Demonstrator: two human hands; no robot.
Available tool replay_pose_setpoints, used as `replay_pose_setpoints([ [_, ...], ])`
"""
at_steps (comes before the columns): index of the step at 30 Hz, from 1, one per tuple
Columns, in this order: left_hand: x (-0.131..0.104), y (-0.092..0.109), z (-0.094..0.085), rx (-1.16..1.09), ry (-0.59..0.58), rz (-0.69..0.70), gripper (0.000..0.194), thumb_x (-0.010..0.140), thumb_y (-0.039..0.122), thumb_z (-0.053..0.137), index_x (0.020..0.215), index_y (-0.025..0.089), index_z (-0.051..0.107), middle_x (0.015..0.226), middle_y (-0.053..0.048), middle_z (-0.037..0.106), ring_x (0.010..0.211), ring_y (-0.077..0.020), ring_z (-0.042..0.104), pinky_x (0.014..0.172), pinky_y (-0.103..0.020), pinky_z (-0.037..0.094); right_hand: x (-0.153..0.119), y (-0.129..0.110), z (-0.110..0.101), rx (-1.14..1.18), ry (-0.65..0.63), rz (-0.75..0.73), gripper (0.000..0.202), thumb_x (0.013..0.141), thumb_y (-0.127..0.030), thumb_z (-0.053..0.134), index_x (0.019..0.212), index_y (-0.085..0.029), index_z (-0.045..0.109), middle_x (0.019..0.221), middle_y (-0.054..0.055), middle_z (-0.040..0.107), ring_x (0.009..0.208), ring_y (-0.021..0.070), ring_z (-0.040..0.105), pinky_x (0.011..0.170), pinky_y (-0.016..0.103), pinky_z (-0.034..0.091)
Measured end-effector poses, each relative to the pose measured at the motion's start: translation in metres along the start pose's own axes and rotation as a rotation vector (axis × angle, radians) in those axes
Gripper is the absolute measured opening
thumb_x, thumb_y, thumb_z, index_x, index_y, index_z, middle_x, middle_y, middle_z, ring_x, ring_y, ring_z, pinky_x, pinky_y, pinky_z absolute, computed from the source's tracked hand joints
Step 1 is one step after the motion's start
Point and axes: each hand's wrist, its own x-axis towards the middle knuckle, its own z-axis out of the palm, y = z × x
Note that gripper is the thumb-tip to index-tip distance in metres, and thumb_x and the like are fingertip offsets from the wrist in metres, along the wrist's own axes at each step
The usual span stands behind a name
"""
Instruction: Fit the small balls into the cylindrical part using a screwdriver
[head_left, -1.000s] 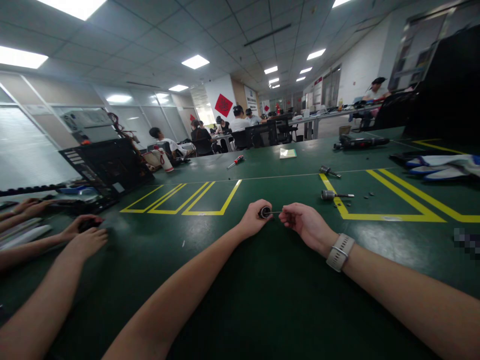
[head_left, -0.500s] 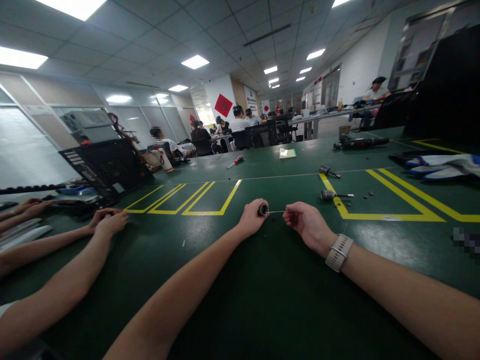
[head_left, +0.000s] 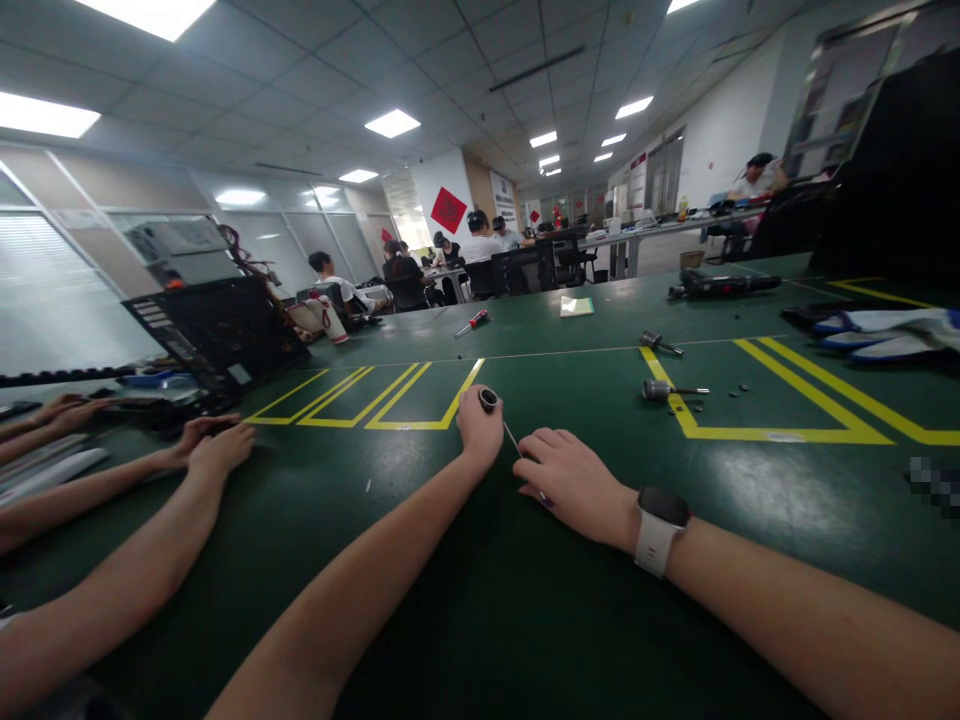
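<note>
My left hand [head_left: 480,430] is closed around a dark cylindrical metal part [head_left: 488,399] whose round, hollow-looking end faces up. From beside that part a thin metal rod [head_left: 511,437] slants down to my right hand [head_left: 566,480]. My right fingers are bent and closed on the rod's near end, back of the hand upward. Right of my hands, two similar metal cylinders with thin shafts lie on the green table: a nearer one [head_left: 657,390] and a farther one [head_left: 654,341]. Several small dark pieces [head_left: 733,394] are scattered beside the nearer one.
Farther back are a red-handled screwdriver [head_left: 476,321], a pale pad [head_left: 576,307] and a dark power tool [head_left: 720,284]. White-and-blue gloves [head_left: 885,330] lie at the right. Co-workers' hands [head_left: 217,443] are busy at the left, near a black computer case [head_left: 225,335].
My left hand has shifted left and tilted the part upward. My right hand has moved left and down, turning palm-down, and the rod now slants instead of lying level.
</note>
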Motion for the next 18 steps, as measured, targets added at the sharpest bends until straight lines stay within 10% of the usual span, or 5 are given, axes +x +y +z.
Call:
replay_pose_setpoints([
  [18, -0.003, 0.005, 0.000, -0.132, -0.117, 0.099, 0.021, 0.068, 0.012, 0.061, 0.085, 0.018, 0.049, 0.080, 0.000, 0.053, 0.076, -0.0151, 0.053, 0.073, -0.029, 0.044, -0.002, 0.033, 0.004, 0.052, 0.194, 0.260, 0.012, 0.079, -0.012, 0.054, 0.079, -0.017, 0.065, 0.084, 0.011, 0.063, 0.082, 0.0246, 0.052, 0.072, 0.037, 0.038],
])
